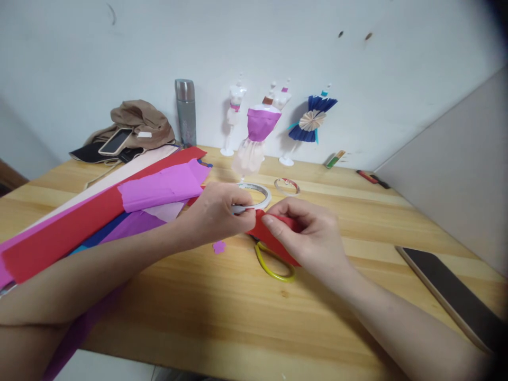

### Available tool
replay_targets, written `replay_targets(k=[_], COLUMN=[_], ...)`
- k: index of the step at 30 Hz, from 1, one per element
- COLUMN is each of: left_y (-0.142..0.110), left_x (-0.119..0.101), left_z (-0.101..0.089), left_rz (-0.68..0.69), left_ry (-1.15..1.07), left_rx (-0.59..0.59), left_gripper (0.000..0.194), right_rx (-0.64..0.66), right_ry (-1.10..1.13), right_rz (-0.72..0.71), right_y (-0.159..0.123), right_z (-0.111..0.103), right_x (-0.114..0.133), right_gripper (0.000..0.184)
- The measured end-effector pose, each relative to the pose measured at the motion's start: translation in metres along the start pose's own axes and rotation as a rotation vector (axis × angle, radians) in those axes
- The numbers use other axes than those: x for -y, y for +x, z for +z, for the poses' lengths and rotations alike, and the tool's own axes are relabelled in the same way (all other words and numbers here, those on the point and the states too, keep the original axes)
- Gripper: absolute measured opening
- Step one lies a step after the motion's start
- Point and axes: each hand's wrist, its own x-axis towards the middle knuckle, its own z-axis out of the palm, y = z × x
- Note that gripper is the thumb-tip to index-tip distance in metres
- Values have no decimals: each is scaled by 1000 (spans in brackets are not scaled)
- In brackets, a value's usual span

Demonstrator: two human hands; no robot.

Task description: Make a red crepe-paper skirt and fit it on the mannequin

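Note:
My right hand (307,230) pinches a small piece of red paper (272,235) between thumb and fingers. Closed at the other end of that piece is my left hand (224,209), its fingertips against the paper's edge. A roll of white tape (262,196) shows right behind my left fingers; whether they touch it I cannot tell. Below the red paper, the yellow handle of a pair of scissors (273,275) lies on the table, with the blades hidden. A small purple paper scrap (219,247) is near my left wrist.
Folded sheets of coloured paper (159,188) lie under and beyond my left forearm. Several small mannequins in paper dresses (264,124) stand at the back, beside a thermos (186,114). A smaller tape roll (288,186) is behind my right hand. A phone (448,291) lies on the right.

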Motion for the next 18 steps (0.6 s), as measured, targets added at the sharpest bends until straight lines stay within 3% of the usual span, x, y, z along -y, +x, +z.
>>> replay_targets(k=[18], left_y=[0], left_x=[0], left_z=[2], left_rz=[13], left_ry=[-15], left_rx=[-17], left_gripper=[18], right_rx=[-14], right_ry=[11], right_rz=[-1], right_y=[1], right_z=[0], right_x=[-1], right_gripper=[17])
